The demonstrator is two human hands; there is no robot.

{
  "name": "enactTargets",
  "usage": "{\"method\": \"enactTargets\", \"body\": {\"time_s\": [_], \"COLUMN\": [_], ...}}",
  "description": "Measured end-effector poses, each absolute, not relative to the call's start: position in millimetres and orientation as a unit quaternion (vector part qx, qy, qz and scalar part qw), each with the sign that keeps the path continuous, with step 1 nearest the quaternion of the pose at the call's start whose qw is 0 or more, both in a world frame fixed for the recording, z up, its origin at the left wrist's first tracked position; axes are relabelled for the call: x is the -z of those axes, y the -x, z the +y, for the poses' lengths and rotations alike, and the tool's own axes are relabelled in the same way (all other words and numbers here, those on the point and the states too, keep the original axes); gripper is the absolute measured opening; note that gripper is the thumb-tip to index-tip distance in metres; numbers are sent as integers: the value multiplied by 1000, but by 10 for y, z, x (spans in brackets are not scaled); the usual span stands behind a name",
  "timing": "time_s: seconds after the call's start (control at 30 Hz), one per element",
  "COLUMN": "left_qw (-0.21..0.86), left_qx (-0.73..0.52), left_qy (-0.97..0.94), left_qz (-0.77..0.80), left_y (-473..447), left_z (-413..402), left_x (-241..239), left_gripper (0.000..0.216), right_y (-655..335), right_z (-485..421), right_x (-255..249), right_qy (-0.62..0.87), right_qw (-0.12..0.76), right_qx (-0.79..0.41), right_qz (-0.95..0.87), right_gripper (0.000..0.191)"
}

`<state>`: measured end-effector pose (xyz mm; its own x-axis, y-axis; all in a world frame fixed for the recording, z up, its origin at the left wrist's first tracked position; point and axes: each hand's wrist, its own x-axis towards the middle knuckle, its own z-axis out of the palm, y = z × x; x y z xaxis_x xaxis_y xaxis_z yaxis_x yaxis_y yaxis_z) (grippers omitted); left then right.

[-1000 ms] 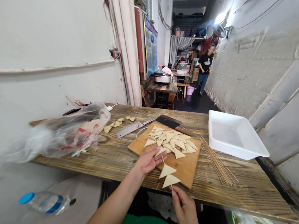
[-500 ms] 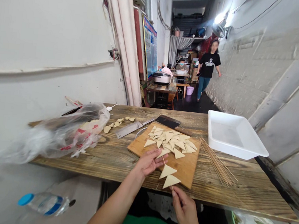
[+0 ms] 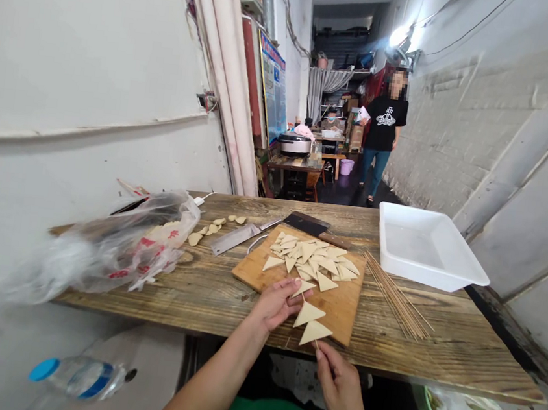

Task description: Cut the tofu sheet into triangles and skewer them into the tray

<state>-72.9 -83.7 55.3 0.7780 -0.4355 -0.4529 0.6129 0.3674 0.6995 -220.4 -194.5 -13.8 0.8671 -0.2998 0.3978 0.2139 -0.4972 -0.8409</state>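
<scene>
My right hand (image 3: 341, 378) pinches the lower end of a thin wooden skewer (image 3: 317, 344) near the table's front edge. Two pale triangular slices (image 3: 314, 332), tofu-like, are threaded on it. My left hand (image 3: 280, 305) holds another triangular slice (image 3: 303, 289) between thumb and fingers, at the skewer's upper tip. How far the tip enters that slice I cannot tell. Just beyond my left hand, a heap of the same slices (image 3: 315, 255) lies on a wooden cutting board (image 3: 257, 272).
Loose skewers (image 3: 398, 299) lie right of the board, by a white plastic tray (image 3: 433, 248). A cleaver (image 3: 236, 237) and a dark-bladed knife (image 3: 306, 223) lie behind it. Left are small pale pieces (image 3: 210, 228) and a plastic bag (image 3: 151, 251). A person (image 3: 383, 132) stands beyond the table.
My left hand has brought a triangular slice to the skewer's tip, which showed bare beside my fingers before. My right hand stays almost still. The person beyond has come closer, raising a phone.
</scene>
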Motion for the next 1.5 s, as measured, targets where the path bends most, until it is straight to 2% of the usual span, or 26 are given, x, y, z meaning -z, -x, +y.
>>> {"method": "enactTargets", "body": {"time_s": [0.4, 0.53, 0.63, 0.7, 0.77, 0.87, 1.0, 1.23, 1.5], "left_qw": [816, 819, 790, 700, 612, 532, 481, 453, 467], "left_qx": [330, 318, 146, -25, -94, -83, -114, -123, -113], "left_qy": [-472, -478, -595, -712, -781, -832, -854, -858, -851], "left_qz": [51, 22, -1, -42, -80, -137, -164, -207, -212], "left_y": [801, 834, 840, 810, 750, 659, 604, 547, 574], "left_z": [-904, -923, -803, -664, -528, -403, -348, -282, -279], "left_x": [-450, -465, -427, -346, -230, -37, 154, 255, 191], "left_gripper": [7, 24, 36, 39, 42, 45, 42, 39, 38], "right_y": [2164, 2103, 2033, 1996, 1980, 1988, 1979, 1892, 1891], "right_z": [-1979, -2023, -2091, -2134, -2163, -2187, -2250, -2333, -2316], "right_x": [118, 136, 169, 172, 150, 107, 120, 243, 236], "right_qy": [830, 826, 814, 803, 794, 794, 811, 833, 838], "right_qw": [495, 495, 489, 490, 496, 477, 404, 361, 363], "right_qx": [257, 268, 303, 324, 330, 348, 394, 384, 369], "right_qz": [19, 39, 79, 107, 126, 144, 153, 170, 171], "right_gripper": [31, 33, 35, 37, 37, 35, 31, 30, 30]}}
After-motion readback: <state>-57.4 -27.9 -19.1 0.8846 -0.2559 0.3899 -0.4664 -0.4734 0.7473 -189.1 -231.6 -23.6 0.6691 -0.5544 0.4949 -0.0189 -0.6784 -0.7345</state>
